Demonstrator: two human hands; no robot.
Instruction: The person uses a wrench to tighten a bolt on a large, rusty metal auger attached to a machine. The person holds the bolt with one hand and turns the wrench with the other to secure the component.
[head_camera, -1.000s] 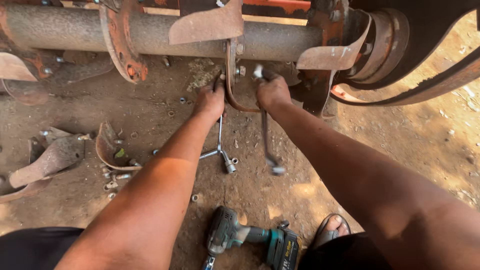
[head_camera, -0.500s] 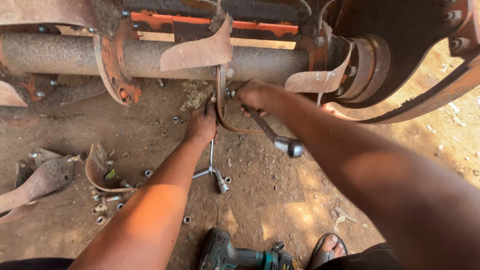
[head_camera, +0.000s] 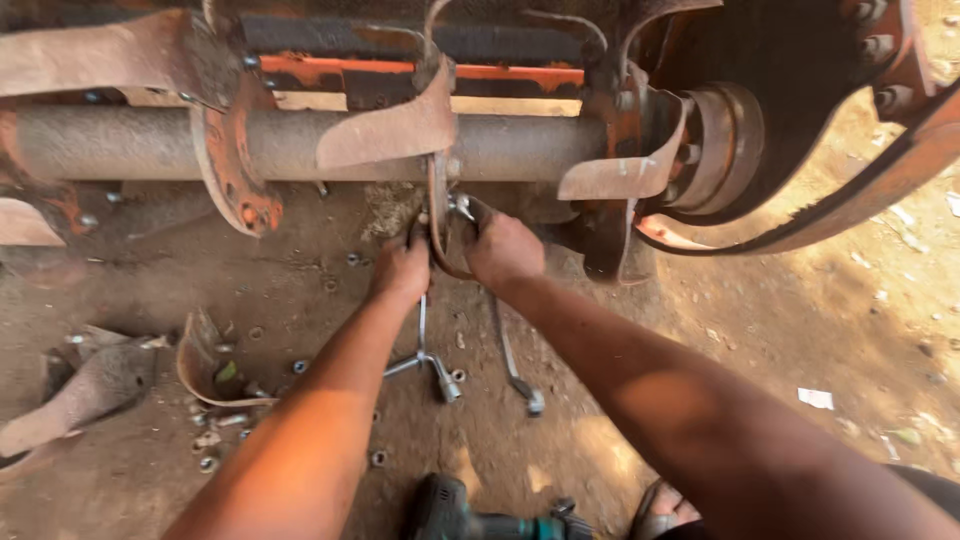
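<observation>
Both hands meet at a curved rusty tiller blade that hangs from the flange of the rotor shaft, near the middle of the machine. The left hand is closed around the blade's left edge, fingers curled over it, and a cross-shaped wheel wrench runs down from under this hand to the dirt ground; whether the hand also grips the wrench I cannot tell. The right hand is clenched on the head of a long socket wrench, whose shiny end sits against the bolt at the blade's mount while its handle slopes down toward the person and ends in a socket just above the soil. Loose nuts and bolts lie scattered at the left, beside a detached curved blade and another worn blade. A green power drill lies at the bottom edge, just beside a sandalled foot
</observation>
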